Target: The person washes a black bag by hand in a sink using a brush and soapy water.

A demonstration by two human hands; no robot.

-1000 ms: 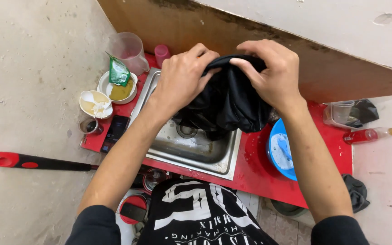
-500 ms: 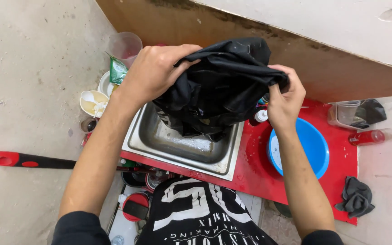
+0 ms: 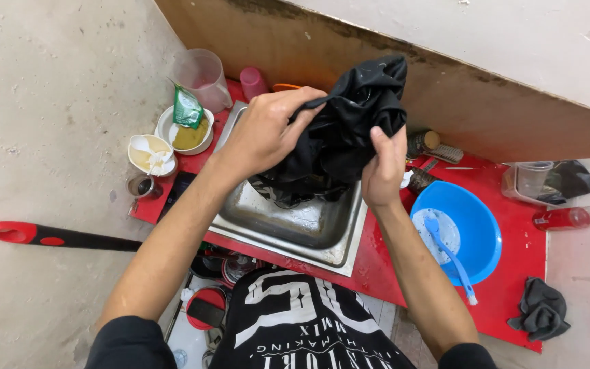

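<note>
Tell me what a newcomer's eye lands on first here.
The black cloth, bunched and gripped by the left hand and right hand above the steel sink. Next, the red counter around the sink, with a blue bowl at its right.

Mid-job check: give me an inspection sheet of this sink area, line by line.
Surface: red counter around a steel sink, wet.
Job's things: black cloth bunched above the sink.
Clutter: blue bowl with blue brush, two white bowls, clear jug, red bottle, dark rag.
Grips: left hand and right hand both clutch the cloth.
Cables: nothing seen.
Surroundings: concrete floor, red-and-black handle.
</note>
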